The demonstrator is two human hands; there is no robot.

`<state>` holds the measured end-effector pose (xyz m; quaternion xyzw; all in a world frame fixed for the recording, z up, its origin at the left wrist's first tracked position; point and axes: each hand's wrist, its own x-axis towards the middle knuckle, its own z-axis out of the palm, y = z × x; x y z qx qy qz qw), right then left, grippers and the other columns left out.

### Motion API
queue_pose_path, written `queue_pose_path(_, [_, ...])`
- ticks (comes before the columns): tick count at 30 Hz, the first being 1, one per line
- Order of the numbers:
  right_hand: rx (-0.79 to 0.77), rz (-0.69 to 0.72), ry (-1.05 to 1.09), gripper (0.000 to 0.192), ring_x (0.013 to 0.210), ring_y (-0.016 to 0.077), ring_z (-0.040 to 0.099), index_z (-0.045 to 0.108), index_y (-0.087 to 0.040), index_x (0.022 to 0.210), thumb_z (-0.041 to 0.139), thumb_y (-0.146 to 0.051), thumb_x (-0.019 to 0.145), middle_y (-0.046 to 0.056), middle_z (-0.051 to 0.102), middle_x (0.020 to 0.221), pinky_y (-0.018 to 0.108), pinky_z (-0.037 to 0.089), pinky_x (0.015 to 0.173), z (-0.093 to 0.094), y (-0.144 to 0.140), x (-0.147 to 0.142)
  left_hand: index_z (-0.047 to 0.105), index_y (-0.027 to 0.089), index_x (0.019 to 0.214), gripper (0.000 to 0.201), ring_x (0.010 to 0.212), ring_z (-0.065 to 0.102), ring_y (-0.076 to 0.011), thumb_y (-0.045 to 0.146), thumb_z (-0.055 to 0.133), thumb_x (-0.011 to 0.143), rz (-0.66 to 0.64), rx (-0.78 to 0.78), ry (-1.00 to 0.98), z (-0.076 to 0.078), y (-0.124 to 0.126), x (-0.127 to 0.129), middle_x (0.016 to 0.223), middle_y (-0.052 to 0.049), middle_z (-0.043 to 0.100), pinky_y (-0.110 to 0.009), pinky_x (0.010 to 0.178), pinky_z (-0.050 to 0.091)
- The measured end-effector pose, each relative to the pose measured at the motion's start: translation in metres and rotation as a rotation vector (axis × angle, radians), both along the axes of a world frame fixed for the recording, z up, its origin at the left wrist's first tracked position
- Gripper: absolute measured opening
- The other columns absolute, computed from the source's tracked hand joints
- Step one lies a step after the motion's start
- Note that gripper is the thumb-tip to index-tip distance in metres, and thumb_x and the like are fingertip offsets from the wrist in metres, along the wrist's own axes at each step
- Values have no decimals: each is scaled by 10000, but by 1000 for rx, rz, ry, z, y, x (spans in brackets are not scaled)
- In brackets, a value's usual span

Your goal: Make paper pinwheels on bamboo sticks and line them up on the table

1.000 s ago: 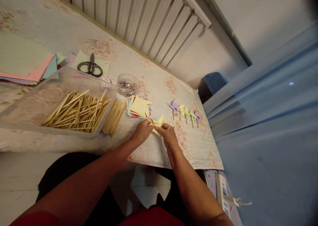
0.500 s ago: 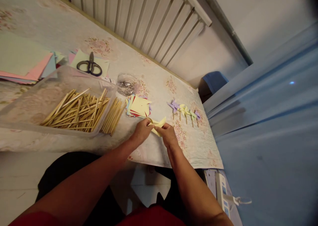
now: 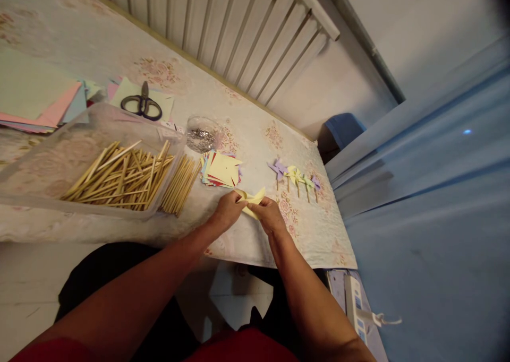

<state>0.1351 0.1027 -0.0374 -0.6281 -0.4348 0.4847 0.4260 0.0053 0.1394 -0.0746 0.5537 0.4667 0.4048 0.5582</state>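
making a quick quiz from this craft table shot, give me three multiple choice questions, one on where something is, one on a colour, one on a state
1. Where do the scissors lie?
A. on paper sheets at the far side of the table
B. inside the clear tray
C. beside the finished pinwheels

2. What colour is the paper piece held in both hands?
A. red
B. pale yellow
C. blue

3. How are the wooden sticks kept?
A. standing upright in a cup
B. tied in one bundle
C. lying loose, most in the clear tray, some on the table beside it

Answers:
1. A, they rest on light paper beyond the tray.
2. B, the piece pinched between the left hand and right hand is pale yellow.
3. C, the sticks lie flat and unbound, with a row just outside the tray's right wall.
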Motion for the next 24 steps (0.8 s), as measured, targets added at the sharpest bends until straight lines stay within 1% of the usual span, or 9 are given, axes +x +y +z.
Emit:
queue_pose_path(6, [-13, -2, 112, 312, 682, 189, 655, 705, -176, 747, 814, -392, 549, 21, 721, 736, 310, 495, 694, 6, 0, -4, 597, 158, 739, 59, 700, 562, -155, 197, 565, 708, -6, 10, 11, 2, -1, -1, 730, -6, 628, -258, 640, 428])
queue_pose_path(11, [-15, -1, 128, 333, 665, 188, 647, 705, -175, 745, 829, -400, 534, 15, 723, 730, 315, 492, 701, 3, 0, -1, 584, 166, 721, 45, 689, 542, -151, 199, 561, 700, -4, 26, -14, 2, -3, -1, 707, 6, 606, -257, 644, 414])
queue_pose_path(15, [-20, 15, 204, 293, 620, 164, 624, 715, -175, 740, 841, -331, 525, 0, 719, 707, 293, 478, 680, 1, 1, 2, 567, 169, 700, 50, 672, 518, -147, 216, 563, 683, -6, 10, -62, -1, -2, 1, 686, 10, 581, -252, 616, 393])
queue_pose_path(17, [-37, 21, 227, 277, 616, 159, 619, 720, -174, 740, 841, -297, 523, 1, 721, 712, 287, 474, 677, 2, 1, 4, 559, 168, 696, 69, 655, 509, -142, 233, 563, 673, -47, -17, -119, -3, 0, 1, 675, 12, 568, -250, 599, 382])
queue_pose_path(21, [-48, 16, 222, 261, 632, 163, 627, 723, -174, 746, 831, -274, 530, 7, 727, 733, 295, 478, 698, 2, 1, 7, 550, 164, 698, 107, 600, 482, -122, 266, 555, 665, -175, -88, -249, -6, 1, 0, 646, 23, 545, -239, 559, 352])
queue_pose_path(24, [-59, 12, 207, 249, 622, 159, 624, 723, -170, 756, 812, -268, 545, 7, 726, 728, 298, 478, 700, 1, 1, 8, 524, 169, 667, 98, 554, 435, -103, 263, 547, 651, -208, -118, -289, -6, 1, 0, 605, 38, 508, -231, 524, 304])
